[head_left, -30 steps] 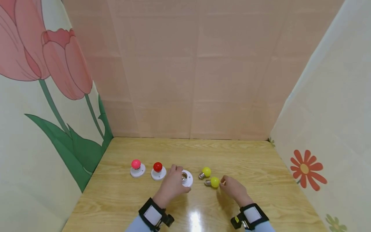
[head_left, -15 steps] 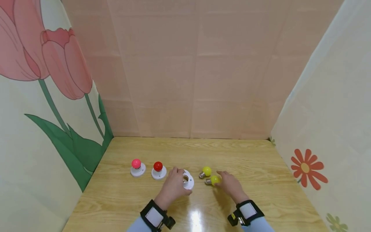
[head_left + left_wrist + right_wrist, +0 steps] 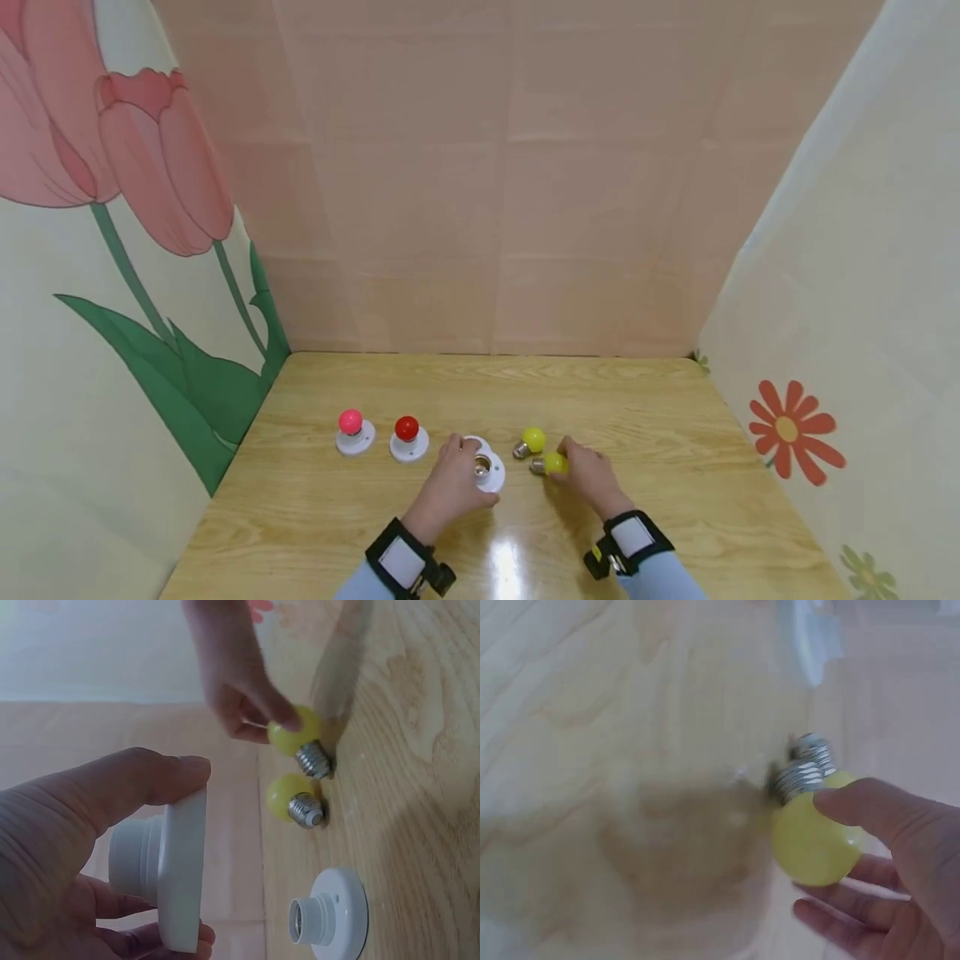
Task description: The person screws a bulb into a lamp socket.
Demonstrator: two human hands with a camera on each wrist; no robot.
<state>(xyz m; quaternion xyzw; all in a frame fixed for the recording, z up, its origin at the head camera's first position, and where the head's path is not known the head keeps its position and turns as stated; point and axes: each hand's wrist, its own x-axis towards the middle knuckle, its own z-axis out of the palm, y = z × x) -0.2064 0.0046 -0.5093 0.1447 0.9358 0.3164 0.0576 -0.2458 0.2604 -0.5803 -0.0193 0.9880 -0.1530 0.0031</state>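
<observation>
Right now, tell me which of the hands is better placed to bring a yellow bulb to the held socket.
Likely the right hand: it grips the nearer yellow bulb, while the left hand is occupied holding the white socket.

Wood-grain table [image 3: 675,450], flowered side walls [image 3: 862,275]
Creased tan back wall [image 3: 480,183] — pink tulips [image 3: 168,171] left, an orange-red flower [image 3: 787,430] right — and white glare [image 3: 506,568] on the table.

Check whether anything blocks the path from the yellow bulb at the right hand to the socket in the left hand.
Nothing visible stands between the nearer yellow bulb and the held socket; the head view shows only tabletop in that gap. The other yellow bulb lies close by on the far side.
</observation>
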